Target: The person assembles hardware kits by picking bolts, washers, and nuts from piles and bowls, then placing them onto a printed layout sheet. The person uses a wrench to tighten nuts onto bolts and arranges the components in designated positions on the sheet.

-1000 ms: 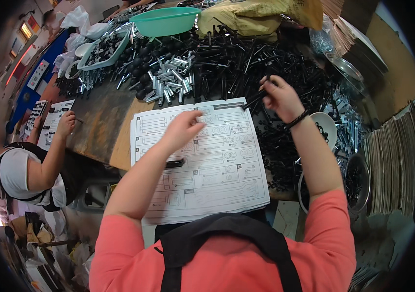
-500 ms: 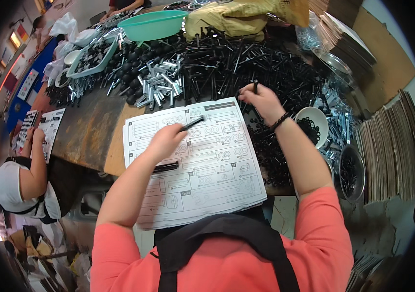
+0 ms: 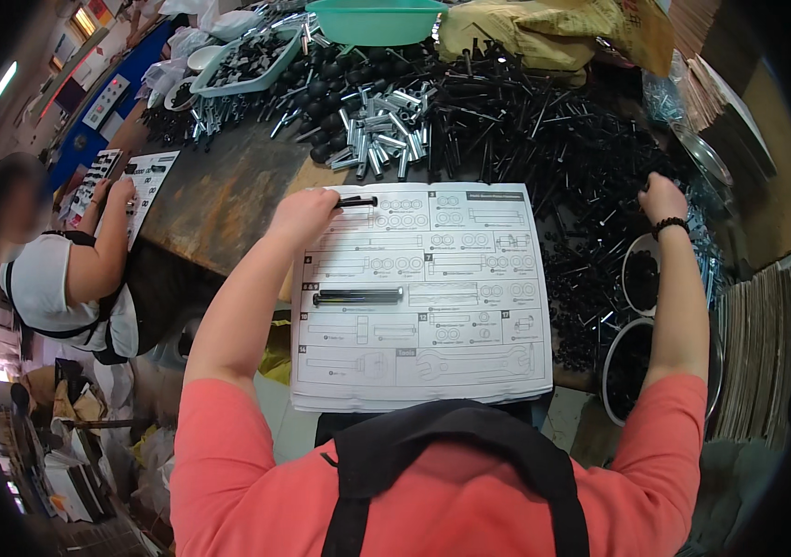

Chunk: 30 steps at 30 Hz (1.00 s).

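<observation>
A stack of white sheets point(image 3: 479, 371) printed with outlines of bolts, nuts and wrenches lies in front of me. My left hand point(image 3: 304, 215) is closed in a pinch at the sheet's upper left, with black bolts point(image 3: 358, 201) sticking out to the right over the paper. Black bolts point(image 3: 358, 296) also lie side by side across the sheet's left half. Out to the right, my right hand point(image 3: 664, 199) is at the edge of the heap of black bolts point(image 3: 553, 121). Its fingers are curled, and what they hold is too small to tell.
Silver sleeves point(image 3: 384, 135) are piled beyond the sheets. Behind them stand a green basin point(image 3: 377, 22) and a yellow sack point(image 3: 544, 32). White bowls point(image 3: 630, 278) of small black parts sit at right, beside stacked cardboard point(image 3: 752, 357). A co-worker point(image 3: 70, 269) works at left.
My left hand has moved to the sheet's upper left, still holding black bolts. My right hand has moved right, farther from the sheets. The whole view has shifted.
</observation>
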{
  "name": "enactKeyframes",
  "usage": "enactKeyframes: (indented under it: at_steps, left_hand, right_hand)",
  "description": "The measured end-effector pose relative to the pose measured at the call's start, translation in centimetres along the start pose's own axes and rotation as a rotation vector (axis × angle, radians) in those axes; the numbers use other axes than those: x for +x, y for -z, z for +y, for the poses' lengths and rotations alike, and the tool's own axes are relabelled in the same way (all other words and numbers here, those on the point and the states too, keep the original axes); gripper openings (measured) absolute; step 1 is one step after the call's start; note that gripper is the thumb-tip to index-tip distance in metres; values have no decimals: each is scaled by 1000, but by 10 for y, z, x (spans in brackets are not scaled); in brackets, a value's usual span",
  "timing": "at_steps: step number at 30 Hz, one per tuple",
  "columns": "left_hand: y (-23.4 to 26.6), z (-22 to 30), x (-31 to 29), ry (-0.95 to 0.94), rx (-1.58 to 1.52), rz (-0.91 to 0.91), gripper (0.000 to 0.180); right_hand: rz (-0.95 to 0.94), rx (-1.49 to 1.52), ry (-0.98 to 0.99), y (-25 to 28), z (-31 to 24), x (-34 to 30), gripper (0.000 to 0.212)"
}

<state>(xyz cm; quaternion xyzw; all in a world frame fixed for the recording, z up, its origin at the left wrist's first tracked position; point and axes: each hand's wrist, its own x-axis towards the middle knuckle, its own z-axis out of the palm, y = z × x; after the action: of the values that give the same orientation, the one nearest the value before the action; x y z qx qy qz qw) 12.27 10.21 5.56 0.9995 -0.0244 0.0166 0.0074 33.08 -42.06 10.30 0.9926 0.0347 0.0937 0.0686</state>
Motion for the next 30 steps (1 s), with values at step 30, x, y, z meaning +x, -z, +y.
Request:
enactKeyframes:
  at_steps: [30]
  left_hand:
    - [-17, -49, -1, -84, -499, -129, 41]
  right_hand:
    - [28, 617, 804, 1, -387, -142, 28]
